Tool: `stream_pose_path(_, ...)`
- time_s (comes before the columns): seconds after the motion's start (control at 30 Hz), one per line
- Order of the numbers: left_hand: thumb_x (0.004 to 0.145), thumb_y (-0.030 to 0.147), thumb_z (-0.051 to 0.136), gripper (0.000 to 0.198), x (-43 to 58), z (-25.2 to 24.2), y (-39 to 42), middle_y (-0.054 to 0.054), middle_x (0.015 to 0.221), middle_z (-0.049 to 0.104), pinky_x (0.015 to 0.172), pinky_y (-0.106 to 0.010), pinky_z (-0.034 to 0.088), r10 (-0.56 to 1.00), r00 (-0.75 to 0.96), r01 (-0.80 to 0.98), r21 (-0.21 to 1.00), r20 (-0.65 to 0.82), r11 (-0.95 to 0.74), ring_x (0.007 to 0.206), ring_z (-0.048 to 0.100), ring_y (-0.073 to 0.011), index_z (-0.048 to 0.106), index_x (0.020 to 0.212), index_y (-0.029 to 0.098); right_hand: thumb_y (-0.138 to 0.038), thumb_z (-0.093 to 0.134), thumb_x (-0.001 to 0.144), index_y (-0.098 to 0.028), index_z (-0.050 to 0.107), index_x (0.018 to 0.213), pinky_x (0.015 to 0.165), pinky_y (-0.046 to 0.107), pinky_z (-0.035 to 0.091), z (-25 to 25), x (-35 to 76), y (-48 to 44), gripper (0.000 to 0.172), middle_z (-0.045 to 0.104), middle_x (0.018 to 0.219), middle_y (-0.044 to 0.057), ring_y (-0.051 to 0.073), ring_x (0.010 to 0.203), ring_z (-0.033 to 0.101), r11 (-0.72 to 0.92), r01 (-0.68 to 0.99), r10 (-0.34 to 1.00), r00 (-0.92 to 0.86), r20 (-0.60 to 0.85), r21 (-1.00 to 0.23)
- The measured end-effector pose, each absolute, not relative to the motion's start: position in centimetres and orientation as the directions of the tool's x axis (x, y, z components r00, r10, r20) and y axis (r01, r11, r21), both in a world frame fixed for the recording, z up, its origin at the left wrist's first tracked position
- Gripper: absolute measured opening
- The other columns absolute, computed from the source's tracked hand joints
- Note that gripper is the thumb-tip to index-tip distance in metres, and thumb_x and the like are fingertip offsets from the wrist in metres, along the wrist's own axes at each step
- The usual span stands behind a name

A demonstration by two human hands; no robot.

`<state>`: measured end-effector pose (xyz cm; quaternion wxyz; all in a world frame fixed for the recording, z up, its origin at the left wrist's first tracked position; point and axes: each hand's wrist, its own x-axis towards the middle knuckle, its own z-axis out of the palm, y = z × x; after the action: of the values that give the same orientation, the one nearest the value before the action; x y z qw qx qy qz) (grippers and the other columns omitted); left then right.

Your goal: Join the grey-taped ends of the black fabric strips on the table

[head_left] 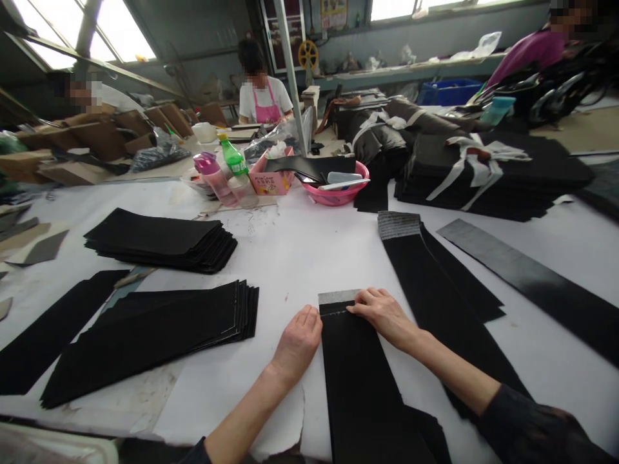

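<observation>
You pressed both flat, open hands, left (300,338) and right (382,314), on the black strip's (360,380) folded grey end (338,298); creasing it evenly likely came next.

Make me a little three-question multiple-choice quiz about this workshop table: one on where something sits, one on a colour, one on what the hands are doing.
1. Where is the pink basin?
A. at the table's far side, beyond the hands
B. under the left hand
C. on the floor

2. What colour is the cap of the green bottle?
A. red
B. yellow
C. black

3. How do the two hands meet the black strip?
A. both lifted clear of it
B. both resting at its grey top edge
C. one hand holding scissors

Answers: 1 A, the basin sits far across the white table. 2 B, the cap is yellow. 3 B, the left hand and right hand lie flat at the strip's top.
</observation>
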<state>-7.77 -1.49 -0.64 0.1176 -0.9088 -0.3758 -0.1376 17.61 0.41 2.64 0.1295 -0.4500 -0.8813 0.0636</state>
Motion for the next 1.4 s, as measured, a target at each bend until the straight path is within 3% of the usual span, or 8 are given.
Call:
stream_pose_path(0.2,0.091,0.008,0.043,0.022,-8.4,-0.8,-1.8,-0.01,0.117,0.059,0.099,-0.041,0.05,0.759,0.513,0.728,0.266,0.401,-0.632,0.116,0.054,-0.0212,0.057,0.106,0.015,-0.026,0.076,0.081,-0.02,0.064,0.095,0.079,0.032,0.036,3.8,15.8,1.2,0.02,0.062,0.093,0.004,0.022,0.092,0.054,0.412,0.849,0.904,-0.426,0.034,-0.33)
stream_pose_path(0.37,0.09,0.008,0.04,0.023,-8.4,-0.1,-1.7,-0.007,0.109,0.06,0.095,-0.035,0.049,0.88,0.314,0.61,0.635,0.356,-0.474,0.107,0.057,-0.0177,0.057,0.1,0.02,-0.024,0.08,0.075,-0.02,0.065,0.078,0.067,0.025,0.036,4.1,15.2,2.2,0.016,0.062,0.081,-0.001,0.017,0.076,0.056,0.357,0.84,0.908,-0.414,-0.057,-0.408)
stream_pose_path(0.6,0.086,0.038,0.059,0.026,-6.5,2.0,-2.2,-0.004,0.094,0.064,0.082,-0.029,0.047,0.96,0.194,0.433,0.86,0.204,-0.27,0.089,0.059,-0.0173,0.064,0.103,0.019,-0.027,0.075,0.078,-0.022,0.067,0.075,0.057,0.021,0.034,5.8,15.4,1.4,0.01,0.064,0.078,-0.006,0.011,0.067,0.056,0.286,0.79,0.92,-0.384,-0.074,-0.543)
stream_pose_path(0.73,0.088,0.041,0.054,0.029,-5.3,3.6,-2.5,0.0,0.073,0.062,0.066,-0.023,0.042,0.972,0.195,0.361,0.912,0.129,-0.194,0.068,0.053,-0.0127,0.067,0.079,0.017,-0.033,0.071,0.08,-0.026,0.07,0.08,0.058,0.021,0.035,7.0,15.8,1.1,0.008,0.065,0.074,-0.007,0.012,0.066,0.057,0.292,0.761,0.911,-0.405,-0.074,-0.579)
stream_pose_path(0.93,0.088,0.043,0.053,0.032,-6.3,3.5,-3.1,0.002,0.063,0.054,0.058,-0.021,0.035,0.983,0.182,0.33,0.939,0.035,-0.095,0.06,0.045,-0.0106,0.062,0.074,0.015,-0.029,0.069,0.079,-0.024,0.072,0.068,0.057,0.022,0.035,6.9,19.0,2.0,0.013,0.063,0.056,-0.005,0.014,0.057,0.058,0.283,0.749,0.88,-0.451,-0.148,-0.6)
stream_pose_path(1.13,0.087,0.045,0.054,0.033,-7.7,3.3,-3.2,0.001,0.068,0.057,0.062,-0.021,0.037,0.98,0.2,0.294,0.954,0.0,-0.06,0.065,0.049,-0.0118,0.062,0.076,0.015,-0.038,0.063,0.086,-0.027,0.074,0.097,0.069,0.023,0.041,7.1,19.9,2.1,0.019,0.071,0.092,-0.001,0.017,0.08,0.062,0.256,0.698,0.919,-0.391,-0.056,-0.668)
stream_pose_path(1.23,0.087,0.044,0.054,0.032,-7.0,4.2,-3.4,0.001,0.068,0.057,0.06,-0.021,0.036,0.975,0.221,0.279,0.958,0.007,-0.07,0.064,0.048,-0.0114,0.063,0.078,0.015,-0.041,0.06,0.089,-0.028,0.073,0.104,0.074,0.024,0.042,8.0,17.8,1.2,0.023,0.07,0.097,0.0,0.018,0.086,0.062,0.357,0.606,0.867,-0.499,0.01,-0.71)
stream_pose_path(1.4,0.086,0.041,0.057,0.03,-6.3,6.1,-4.2,0.002,0.064,0.052,0.058,-0.02,0.034,0.977,0.211,0.277,0.956,0.043,-0.101,0.062,0.043,-0.0096,0.063,0.074,0.014,-0.033,0.057,0.092,-0.025,0.074,0.086,0.059,0.022,0.036,9.2,15.5,-0.5,0.019,0.065,0.067,-0.003,0.014,0.063,0.057,0.464,0.639,0.813,-0.582,0.009,-0.614)
